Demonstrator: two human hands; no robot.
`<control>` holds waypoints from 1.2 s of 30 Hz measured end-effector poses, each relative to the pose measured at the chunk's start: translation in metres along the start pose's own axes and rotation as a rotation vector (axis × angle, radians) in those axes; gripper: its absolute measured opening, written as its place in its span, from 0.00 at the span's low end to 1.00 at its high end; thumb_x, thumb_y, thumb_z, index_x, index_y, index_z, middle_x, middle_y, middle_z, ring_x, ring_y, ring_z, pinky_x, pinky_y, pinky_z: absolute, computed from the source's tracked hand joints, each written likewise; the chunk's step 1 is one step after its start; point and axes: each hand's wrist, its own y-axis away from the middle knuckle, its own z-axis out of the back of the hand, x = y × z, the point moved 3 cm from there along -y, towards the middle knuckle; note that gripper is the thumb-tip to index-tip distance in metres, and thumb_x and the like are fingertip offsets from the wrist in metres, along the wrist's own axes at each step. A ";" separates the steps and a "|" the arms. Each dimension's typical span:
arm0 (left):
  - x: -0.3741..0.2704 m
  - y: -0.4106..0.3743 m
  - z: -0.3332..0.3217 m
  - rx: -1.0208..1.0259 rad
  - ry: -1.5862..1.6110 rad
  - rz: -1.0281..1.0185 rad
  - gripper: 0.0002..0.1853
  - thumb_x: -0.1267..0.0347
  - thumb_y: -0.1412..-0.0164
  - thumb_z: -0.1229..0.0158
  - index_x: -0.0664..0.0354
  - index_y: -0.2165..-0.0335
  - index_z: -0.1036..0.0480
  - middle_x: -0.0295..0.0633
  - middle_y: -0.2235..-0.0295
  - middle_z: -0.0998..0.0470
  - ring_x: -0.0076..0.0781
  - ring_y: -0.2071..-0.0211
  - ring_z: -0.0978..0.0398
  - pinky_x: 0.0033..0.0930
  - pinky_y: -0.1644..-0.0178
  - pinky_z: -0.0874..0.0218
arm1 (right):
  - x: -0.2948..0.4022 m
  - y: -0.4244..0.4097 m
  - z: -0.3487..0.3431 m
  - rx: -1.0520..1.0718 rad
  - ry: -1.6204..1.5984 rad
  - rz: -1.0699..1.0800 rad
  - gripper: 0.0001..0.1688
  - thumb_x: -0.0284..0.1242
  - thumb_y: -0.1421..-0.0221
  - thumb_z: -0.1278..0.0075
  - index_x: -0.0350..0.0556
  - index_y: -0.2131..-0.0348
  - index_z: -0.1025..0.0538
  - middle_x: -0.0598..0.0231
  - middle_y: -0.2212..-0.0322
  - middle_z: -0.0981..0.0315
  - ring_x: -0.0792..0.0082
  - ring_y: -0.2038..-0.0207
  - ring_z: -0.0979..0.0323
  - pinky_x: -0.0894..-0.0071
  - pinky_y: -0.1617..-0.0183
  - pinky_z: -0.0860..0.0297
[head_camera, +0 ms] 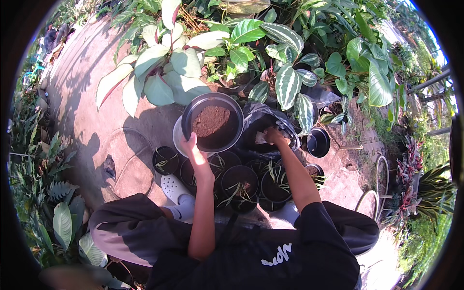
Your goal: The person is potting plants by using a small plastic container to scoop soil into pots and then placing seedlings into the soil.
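Observation:
My left hand (pixel 192 146) grips the near-left side of a round black plastic pot (pixel 238 127), with the thumb at its rim. Brown crumbly potting mix (pixel 212 120) lies inside it, and a white rounded container (pixel 177 135) shows partly behind its left edge. Inside the mouth of a black plastic bag (pixel 255 112), my right hand (pixel 277 137) is closed around a small pale object (pixel 260 137), possibly a scoop; its lower part is hidden. Below both hands stand several black pots with thin-leaved seedlings, among them one pot (pixel 225 174) near the middle.
Another black pot (pixel 319 142) stands right of the bag. Broad-leaved plants (pixel 188 65) and striped-leaved plants (pixel 288 85) overhang the far side. A pale hose (pixel 377 181) loops over the ground at right. My foot in a white clog (pixel 172 186) rests beside the seedling pots.

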 end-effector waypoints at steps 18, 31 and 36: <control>-0.003 -0.001 0.012 -0.099 -0.006 -0.026 0.27 0.52 0.35 0.49 0.55 0.45 0.42 0.43 0.43 0.36 0.33 0.38 0.40 0.41 0.34 0.53 | 0.028 -0.042 -0.047 0.019 -0.275 0.146 0.18 0.32 0.48 0.47 0.45 0.57 0.20 0.53 0.68 0.18 0.61 0.73 0.18 0.63 0.58 0.23; 0.009 0.003 -0.002 -0.012 -0.042 -0.009 0.34 0.55 0.36 0.47 0.61 0.40 0.45 0.43 0.46 0.38 0.34 0.42 0.42 0.37 0.36 0.55 | -0.011 0.037 0.021 0.055 -0.677 0.252 0.10 0.28 0.41 0.47 0.35 0.66 0.23 0.60 0.79 0.25 0.72 0.80 0.25 0.69 0.76 0.29; 0.014 0.009 -0.001 -0.034 -0.181 -0.033 0.33 0.55 0.38 0.46 0.63 0.41 0.42 0.43 0.47 0.38 0.34 0.43 0.42 0.35 0.36 0.58 | -0.012 0.080 0.038 -0.007 -0.866 0.293 0.09 0.28 0.39 0.48 0.37 0.65 0.26 0.70 0.81 0.31 0.78 0.80 0.30 0.75 0.75 0.34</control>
